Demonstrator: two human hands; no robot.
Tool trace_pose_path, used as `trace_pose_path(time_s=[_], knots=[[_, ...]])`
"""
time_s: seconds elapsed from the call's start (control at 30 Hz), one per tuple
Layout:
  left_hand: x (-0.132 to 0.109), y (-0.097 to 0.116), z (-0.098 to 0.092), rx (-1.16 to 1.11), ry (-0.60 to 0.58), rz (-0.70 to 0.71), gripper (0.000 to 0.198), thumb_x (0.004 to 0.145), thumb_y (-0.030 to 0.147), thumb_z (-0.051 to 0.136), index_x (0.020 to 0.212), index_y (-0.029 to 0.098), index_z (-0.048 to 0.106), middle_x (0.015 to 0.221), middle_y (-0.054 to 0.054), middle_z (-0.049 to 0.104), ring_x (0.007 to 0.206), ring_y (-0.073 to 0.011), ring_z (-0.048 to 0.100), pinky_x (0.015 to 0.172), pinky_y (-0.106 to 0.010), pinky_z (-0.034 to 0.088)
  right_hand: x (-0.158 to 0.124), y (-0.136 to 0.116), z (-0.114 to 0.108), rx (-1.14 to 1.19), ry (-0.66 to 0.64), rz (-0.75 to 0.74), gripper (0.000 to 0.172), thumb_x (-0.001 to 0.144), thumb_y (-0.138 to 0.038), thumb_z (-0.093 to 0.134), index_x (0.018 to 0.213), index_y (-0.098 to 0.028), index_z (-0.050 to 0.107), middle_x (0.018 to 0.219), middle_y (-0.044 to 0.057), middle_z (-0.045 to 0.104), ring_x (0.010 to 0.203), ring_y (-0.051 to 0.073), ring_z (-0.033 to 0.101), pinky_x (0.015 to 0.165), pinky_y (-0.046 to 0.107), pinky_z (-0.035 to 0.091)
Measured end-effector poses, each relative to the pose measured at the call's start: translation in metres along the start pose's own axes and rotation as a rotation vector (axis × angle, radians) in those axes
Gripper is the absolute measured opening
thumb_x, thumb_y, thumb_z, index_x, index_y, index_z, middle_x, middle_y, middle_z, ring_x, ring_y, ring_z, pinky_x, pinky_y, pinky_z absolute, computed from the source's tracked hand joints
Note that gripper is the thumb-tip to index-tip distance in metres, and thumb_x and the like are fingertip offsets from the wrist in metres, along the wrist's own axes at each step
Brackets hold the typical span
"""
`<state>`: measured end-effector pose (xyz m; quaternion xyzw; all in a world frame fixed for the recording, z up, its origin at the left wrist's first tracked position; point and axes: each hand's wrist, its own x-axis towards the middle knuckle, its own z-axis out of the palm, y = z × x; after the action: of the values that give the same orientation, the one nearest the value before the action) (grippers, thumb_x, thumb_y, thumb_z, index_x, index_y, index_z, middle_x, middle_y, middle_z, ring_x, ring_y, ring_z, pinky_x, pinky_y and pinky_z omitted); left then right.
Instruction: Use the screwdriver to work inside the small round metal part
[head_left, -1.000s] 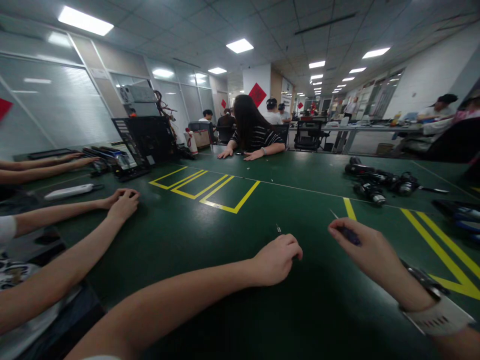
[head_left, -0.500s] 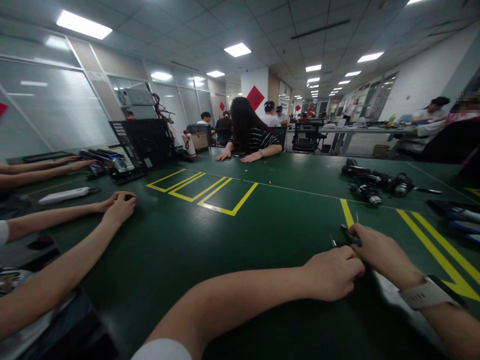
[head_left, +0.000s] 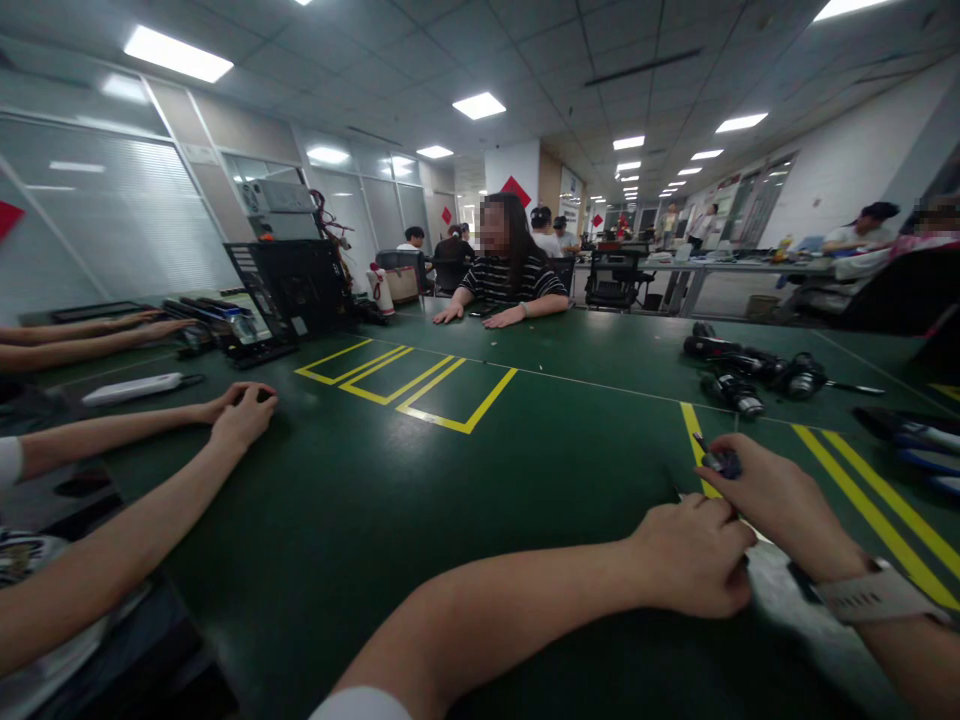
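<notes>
The left hand (head_left: 694,557), grasping a thin rod (head_left: 677,489), joins the right hand (head_left: 784,495), gripping a dark tool (head_left: 724,462) at four o'clock, suggesting two-handed work.

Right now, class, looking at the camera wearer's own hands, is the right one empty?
No, the right hand holds a small dark object between its thumb and fingers.

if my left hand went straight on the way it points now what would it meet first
Your left hand would probably meet your right hand first, near its wrist; depth is unclear, so it might pass underneath toward the pale item.
</notes>
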<state>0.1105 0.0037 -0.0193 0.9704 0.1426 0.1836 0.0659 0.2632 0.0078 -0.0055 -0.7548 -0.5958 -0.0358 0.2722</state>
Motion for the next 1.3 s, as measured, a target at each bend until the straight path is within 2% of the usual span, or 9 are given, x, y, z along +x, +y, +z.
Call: trace_pose_path(time_s=[0.2,0.33,0.4,0.5,0.67,0.87,1.03,1.13,1.3], knots=[[-0.035,-0.004,-0.027,-0.206,0.114,-0.163,0.021,0.084,0.026,0.046,0.100,0.013,0.050,0.107,-0.009,0.052,0.095,-0.0194,0.050,0.076,-0.031,0.048,-0.003,-0.019,-0.011,0.043,-0.064,0.015,0.027,0.068,-0.041,0.059,0.085,-0.021,0.056,0.079,0.009,0.069,0.071,0.030,0.065,0.056,0.034,0.044],[-0.067,-0.020,-0.044,-0.383,0.203,-0.452,0.035,0.081,0.025,0.053,0.114,0.017,0.043,0.116,-0.009,0.047,0.094,-0.0183,0.052,0.077,-0.033,0.049,-0.017,-0.049,-0.013,0.228,-0.147,-0.023,0.027,0.067,-0.043,0.060,0.084,-0.022,0.058,0.076,0.005,0.067,0.068,0.024,0.063,0.058,0.033,0.045],[-0.081,-0.025,-0.050,-0.478,0.205,-0.514,0.045,0.081,0.026,0.055,0.122,0.020,0.038,0.123,-0.010,0.043,0.092,-0.0176,0.054,0.074,-0.034,0.050,-0.030,-0.065,-0.009,0.354,-0.214,-0.062,0.025,0.069,-0.041,0.059,0.084,-0.022,0.058,0.075,0.003,0.066,0.067,0.023,0.062,0.059,0.033,0.046],[-0.099,-0.026,-0.057,-0.597,0.161,-0.483,0.051,0.080,0.024,0.058,0.127,0.024,0.038,0.132,-0.009,0.038,0.098,-0.0189,0.055,0.075,-0.033,0.051,-0.050,-0.085,0.004,0.495,-0.301,-0.100,0.018,0.071,-0.033,0.059,0.085,-0.022,0.058,0.079,0.002,0.066,0.072,0.022,0.063,0.063,0.032,0.048],[-0.118,-0.024,-0.058,-0.729,0.185,-0.459,0.051,0.077,0.015,0.061,0.126,0.024,0.046,0.129,-0.007,0.046,0.111,-0.0196,0.051,0.086,-0.031,0.049,-0.076,-0.095,0.027,0.706,-0.363,-0.070,0.016,0.073,-0.026,0.060,0.088,-0.023,0.058,0.084,0.002,0.068,0.080,0.022,0.064,0.071,0.035,0.049],[-0.119,-0.032,-0.051,-0.849,0.186,-0.480,0.042,0.078,0.013,0.060,0.118,0.021,0.056,0.117,-0.007,0.056,0.105,-0.0190,0.056,0.087,-0.032,0.049,-0.086,-0.098,0.033,0.795,-0.388,-0.042,0.015,0.079,-0.029,0.055,0.092,-0.022,0.058,0.088,0.003,0.067,0.083,0.022,0.064,0.076,0.036,0.050],[-0.121,-0.039,-0.045,-0.899,0.235,-0.503,0.040,0.076,0.010,0.061,0.115,0.021,0.061,0.118,-0.007,0.057,0.109,-0.0196,0.056,0.093,-0.033,0.047,-0.092,-0.101,0.035,0.814,-0.409,-0.058,0.017,0.080,-0.024,0.052,0.097,-0.021,0.056,0.096,0.005,0.066,0.093,0.022,0.063,0.083,0.037,0.048],[-0.123,-0.040,-0.047,-0.878,0.244,-0.494,0.041,0.074,0.008,0.063,0.113,0.020,0.062,0.116,-0.007,0.058,0.106,-0.0187,0.058,0.091,-0.032,0.048,-0.093,-0.100,0.037,0.811,-0.419,-0.085,0.023,0.078,-0.018,0.051,0.101,-0.022,0.054,0.101,0.005,0.064,0.095,0.021,0.062,0.086,0.038,0.047],[-0.123,-0.040,-0.052,-0.641,0.230,-0.487,0.040,0.073,0.007,0.064,0.110,0.023,0.063,0.113,-0.005,0.063,0.107,-0.0185,0.057,0.096,-0.035,0.044,-0.090,-0.091,0.043,0.819,-0.423,-0.082,0.034,0.075,-0.014,0.052,0.107,-0.023,0.053,0.114,0.004,0.062,0.109,0.021,0.058,0.097,0.040,0.042]])
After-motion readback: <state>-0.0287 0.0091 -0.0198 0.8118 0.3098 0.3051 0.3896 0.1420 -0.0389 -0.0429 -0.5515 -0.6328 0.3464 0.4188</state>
